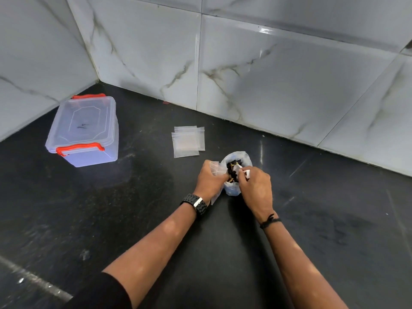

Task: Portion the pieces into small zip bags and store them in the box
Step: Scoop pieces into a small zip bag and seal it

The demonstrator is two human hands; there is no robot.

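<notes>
Head view: step in hand looks like portioning. The left hand [210, 178] grips a small zip bag [215, 168] at the near-left rim of the big clear bag [234, 188], which stands on the dark tabletop [156, 219]. The right hand [256, 186] is curled at that bag's mouth, pinching something white [245, 172]; whether it is a piece or a label is hard to tell. Dark pieces [231, 170] with a few yellowish ones fill the big bag. Spare zip bags [187, 141] lie flat, just beyond-left of the big bag. The box [83, 130] sits well left of it, lid on, red latches down. Next move likely calls for dropping pieces into the small bag, sealing it, then opening the box. Fingertips and the small bag's contents are hidden.
</notes>
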